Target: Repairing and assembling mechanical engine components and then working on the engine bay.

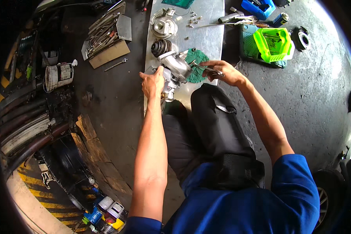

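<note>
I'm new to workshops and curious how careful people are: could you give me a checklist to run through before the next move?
1. Left hand on the silver metal part: ok, touching it.
2. Right hand holding the slim metal tool: ok.
3. Tool tip seated on the part: cannot tell, too small.
4. Loose small pieces away from both hands: ok, farther up the metal bench.
5. All tools off the floor: not ok, a long tool lies beside the open tool box.
</note>
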{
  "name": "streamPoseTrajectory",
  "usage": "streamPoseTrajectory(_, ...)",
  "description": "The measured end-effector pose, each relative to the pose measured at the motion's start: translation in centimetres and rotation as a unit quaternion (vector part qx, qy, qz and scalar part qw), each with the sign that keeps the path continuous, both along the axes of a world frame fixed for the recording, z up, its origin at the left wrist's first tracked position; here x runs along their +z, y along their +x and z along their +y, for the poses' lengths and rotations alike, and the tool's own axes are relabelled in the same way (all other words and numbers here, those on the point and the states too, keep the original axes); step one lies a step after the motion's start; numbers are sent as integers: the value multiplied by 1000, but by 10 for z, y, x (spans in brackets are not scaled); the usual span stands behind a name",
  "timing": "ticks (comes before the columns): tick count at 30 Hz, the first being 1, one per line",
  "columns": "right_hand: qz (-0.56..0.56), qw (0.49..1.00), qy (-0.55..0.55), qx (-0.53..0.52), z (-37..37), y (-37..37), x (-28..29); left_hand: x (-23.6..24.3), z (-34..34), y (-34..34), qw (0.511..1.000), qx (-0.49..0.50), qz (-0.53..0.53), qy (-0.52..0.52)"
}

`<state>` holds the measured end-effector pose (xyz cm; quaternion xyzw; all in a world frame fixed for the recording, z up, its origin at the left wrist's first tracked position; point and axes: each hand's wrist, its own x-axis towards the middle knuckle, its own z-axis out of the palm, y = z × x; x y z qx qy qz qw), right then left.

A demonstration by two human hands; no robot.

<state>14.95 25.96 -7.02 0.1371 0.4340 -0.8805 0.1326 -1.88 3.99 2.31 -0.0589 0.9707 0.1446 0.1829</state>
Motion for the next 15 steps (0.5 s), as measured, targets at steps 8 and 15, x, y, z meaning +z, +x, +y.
streamPoseTrajectory(8, 75, 899, 429, -55, -33, 0, 4, -7, -4, -3, 1000, -15, 6, -7)
streamPoseTrajectory(15, 113, 856, 489, -124, -38, 6, 3, -4, -1, -1, 1000, 3, -8, -22)
